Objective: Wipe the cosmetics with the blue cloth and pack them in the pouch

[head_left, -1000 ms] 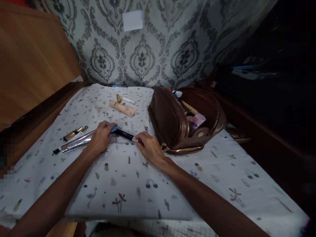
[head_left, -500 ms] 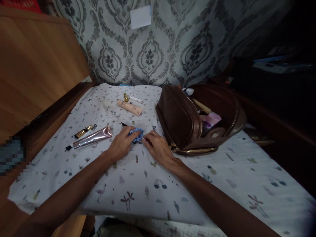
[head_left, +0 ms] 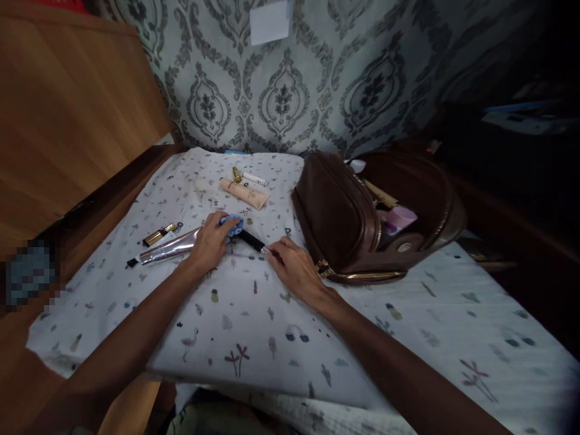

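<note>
My left hand (head_left: 212, 244) is closed around a crumpled blue cloth (head_left: 232, 225). A slim black cosmetic tube (head_left: 251, 240) runs from the cloth down to my right hand (head_left: 292, 266), whose fingers pinch its silvery end. I cannot make out whether the tube is mascara or another cosmetic. Just left of my left hand lies a shiny pink squeeze tube (head_left: 170, 248) with a black cap, partly hidden by that hand. Beyond it is a gold-and-black lipstick-like tube (head_left: 158, 234). To the right of my right hand stands an open brown makeup bag (head_left: 338, 211).
Toward the wall lie a peach squeeze tube (head_left: 244, 193), a small gold item (head_left: 236, 174) and a white stick (head_left: 255, 179). Inside the bag a lilac item (head_left: 401, 217) shows. A patterned cloth (head_left: 254, 338) covers the table; a wooden panel (head_left: 77, 90) rises at left.
My left hand with the blue cloth has moved left, away from my right hand. More of the black tube now shows between them. The view has also shifted slightly.
</note>
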A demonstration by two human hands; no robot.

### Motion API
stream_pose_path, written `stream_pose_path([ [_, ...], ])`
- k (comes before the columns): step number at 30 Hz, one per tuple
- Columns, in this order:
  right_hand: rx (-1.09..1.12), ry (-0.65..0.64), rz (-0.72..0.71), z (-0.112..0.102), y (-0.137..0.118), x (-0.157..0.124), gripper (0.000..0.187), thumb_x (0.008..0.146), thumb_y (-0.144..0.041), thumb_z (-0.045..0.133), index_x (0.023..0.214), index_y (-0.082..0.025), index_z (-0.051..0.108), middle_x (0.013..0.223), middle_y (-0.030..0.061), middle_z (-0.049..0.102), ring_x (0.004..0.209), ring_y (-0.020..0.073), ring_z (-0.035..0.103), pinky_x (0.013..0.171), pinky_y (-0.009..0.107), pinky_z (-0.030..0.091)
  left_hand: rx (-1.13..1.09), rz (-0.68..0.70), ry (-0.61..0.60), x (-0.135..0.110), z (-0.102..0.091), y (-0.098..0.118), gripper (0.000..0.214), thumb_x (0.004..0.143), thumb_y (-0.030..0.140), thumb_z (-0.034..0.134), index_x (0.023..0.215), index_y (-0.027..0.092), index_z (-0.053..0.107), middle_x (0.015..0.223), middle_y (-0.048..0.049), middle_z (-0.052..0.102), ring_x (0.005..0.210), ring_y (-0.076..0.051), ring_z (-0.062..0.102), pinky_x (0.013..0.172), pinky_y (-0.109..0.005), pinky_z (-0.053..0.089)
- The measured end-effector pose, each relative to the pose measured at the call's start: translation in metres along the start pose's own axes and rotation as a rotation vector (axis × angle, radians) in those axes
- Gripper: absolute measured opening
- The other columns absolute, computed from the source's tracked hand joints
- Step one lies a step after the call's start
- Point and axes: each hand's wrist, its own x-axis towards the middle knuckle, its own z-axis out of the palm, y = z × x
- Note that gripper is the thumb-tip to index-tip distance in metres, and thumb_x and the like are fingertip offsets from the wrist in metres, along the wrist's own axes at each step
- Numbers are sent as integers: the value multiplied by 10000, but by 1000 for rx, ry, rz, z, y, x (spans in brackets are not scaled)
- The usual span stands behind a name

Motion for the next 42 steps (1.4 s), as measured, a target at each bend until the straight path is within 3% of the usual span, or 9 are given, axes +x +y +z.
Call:
stream_pose_path([
  [7, 48, 58, 2, 7, 4, 1, 172, 892, -208, 696, 1059, -186, 666, 1035, 54, 655, 851, 185, 629, 702, 270, 404, -18, 8, 26, -1, 3, -4, 509, 820, 24, 412, 1209, 258, 643, 1173, -80, 580, 1139, -252, 534, 940, -423, 516],
  [11, 91, 94, -11, 12, 7, 2, 70, 914, -191, 640, 980, -185, 664, 960, 48, 664, 809, 181, 614, 691, 270, 394, -41, 15, 63, -1, 1, -1, 507, 820, 16, 413, 1211, 238, 647, 1170, -93, 576, 1132, -260, 543, 943, -439, 516],
  [15, 153, 130, -39, 13, 11, 4, 74, 925, -207, 601, 933, -175, 667, 895, 55, 669, 776, 180, 603, 701, 274, 401, -59, 171, 93, -6, -1, 19, 477, 878, 22, 412, 1255, 214, 633, 1203, -105, 569, 1118, -243, 550, 958, -423, 512],
  [19, 193, 147, -58, 12, 14, 5, 93, 904, -184, 578, 865, -171, 662, 821, 47, 666, 725, 172, 583, 687, 273, 396, -88, 340, -17, -10, 4, 38, 408, 943, 71, 402, 1261, 184, 631, 1194, -130, 582, 1099, -248, 551, 927, -402, 530],
  [27, 245, 127, -55, 9, 14, 4, 220, 958, -296, 528, 846, -178, 675, 753, 37, 656, 654, 160, 557, 638, 268, 377, 29, -2, -35, -1, 11, -5, 508, 847, 13, 408, 1220, 234, 672, 1138, -85, 595, 1078, -247, 558, 960, -432, 522],
  [32, 315, 143, -16, 8, 12, 3, 272, 949, -308, 523, 1142, -177, 662, 757, 19, 671, 592, 152, 538, 611, 263, 391, -40, -112, 1, 1, 8, -18, 506, 805, 19, 439, 1191, 227, 691, 1086, -68, 596, 1055, -231, 577, 969, -397, 520],
  [35, 353, 146, 5, 7, 12, 4, 275, 937, -303, 514, 1118, -169, 673, 700, 5, 648, 581, 150, 538, 613, 262, 397, -106, -33, 26, -3, 6, 4, 500, 839, 29, 436, 1231, 227, 675, 1160, -77, 591, 1096, -234, 574, 984, -415, 510],
  [39, 525, 128, 29, 9, 16, 7, 272, 926, -329, 479, 1000, -165, 683, 643, -3, 606, 573, 152, 546, 577, 257, 404, -209, 238, 7, -11, 9, 38, 496, 893, 36, 408, 1302, 215, 624, 1226, -106, 577, 1144, -235, 548, 1000, -420, 501],
  [42, 725, 101, 102, 12, 19, 11, 278, 883, -391, 517, 935, -170, 678, 633, -4, 600, 531, 142, 520, 524, 253, 397, -205, 269, -11, -12, 13, 40, 482, 908, 49, 404, 1317, 200, 610, 1224, -127, 573, 1137, -248, 544, 981, -432, 510],
])
